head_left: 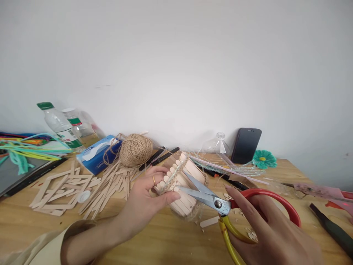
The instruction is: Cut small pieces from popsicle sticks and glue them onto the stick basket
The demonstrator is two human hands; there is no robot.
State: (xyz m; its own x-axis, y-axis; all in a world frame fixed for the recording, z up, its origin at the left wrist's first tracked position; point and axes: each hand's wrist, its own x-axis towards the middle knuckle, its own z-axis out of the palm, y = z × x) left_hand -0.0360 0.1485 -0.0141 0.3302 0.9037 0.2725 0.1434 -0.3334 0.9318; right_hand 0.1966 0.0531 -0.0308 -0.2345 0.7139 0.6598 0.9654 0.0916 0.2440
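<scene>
My left hand (146,198) grips a small cup-shaped holder made of wooden craft sticks (184,184), lying on its side with a sparkly trim around its rim. My right hand (271,235) holds red and yellow scissors (220,204) by the handles. The blades are slightly apart and their tips reach the holder's rim beside my left thumb. A ring sits on one left finger.
On the wooden table (165,239): a ball of twine (135,149), loose craft sticks (110,184), a stick frame (59,191), a tissue pack (95,154), water bottles (59,125), coloured pipe cleaners (24,145), a cut bottle top (217,145), a phone (246,144), a teal flower (264,158), a dark tool (331,226).
</scene>
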